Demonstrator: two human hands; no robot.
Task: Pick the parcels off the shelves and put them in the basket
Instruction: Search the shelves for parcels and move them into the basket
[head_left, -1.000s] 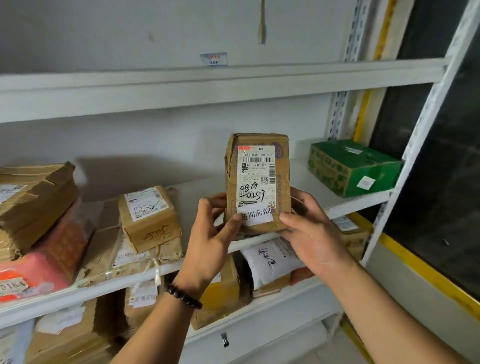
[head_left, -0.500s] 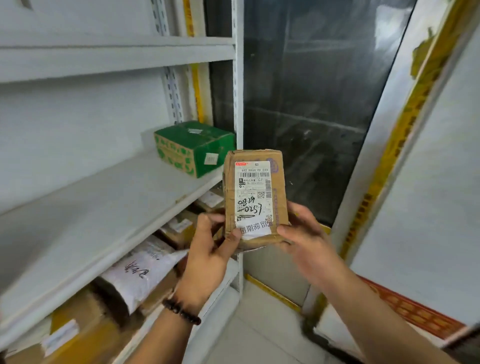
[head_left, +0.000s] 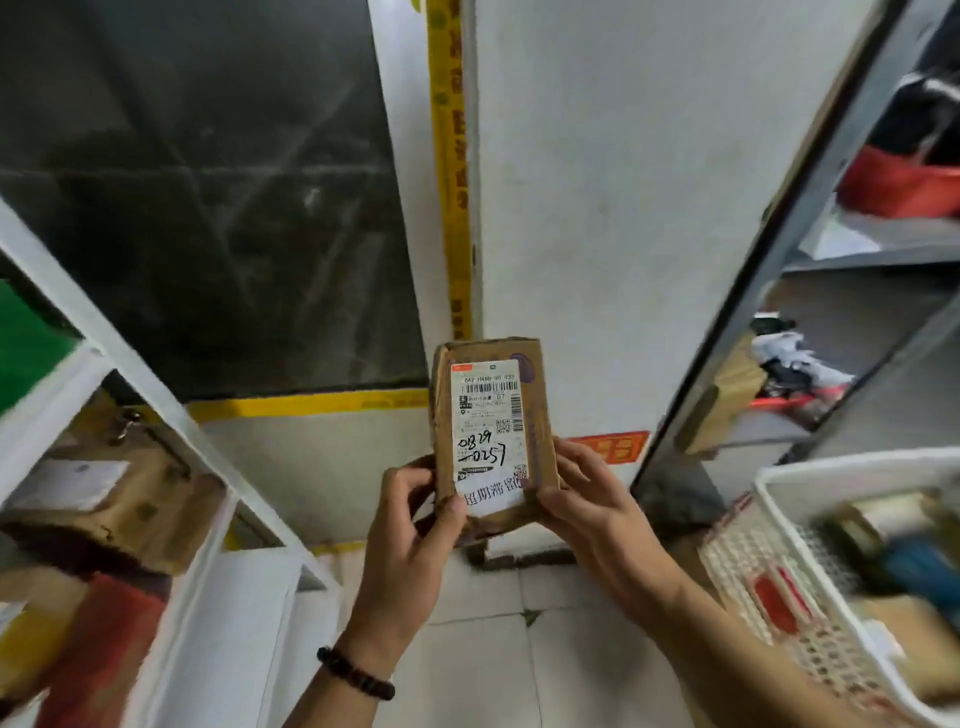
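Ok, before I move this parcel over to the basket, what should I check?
1. Left grip holds the brown cardboard parcel at its lower end: ok.
2. Right grip holds the same end from the other side: ok.
3. White shipping label faces the camera, readable: ok.
4. White perforated plastic basket in view, lower right: ok.
5. Room left in the basket: cannot tell, contents blurred.
6. Path from parcel to basket: ok, nothing seen between.

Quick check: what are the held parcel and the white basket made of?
The parcel looks like brown cardboard, matte, with creased edges and a white paper label. The basket is likely white moulded plastic: smooth rim, perforated wall; blurred, so unsure.
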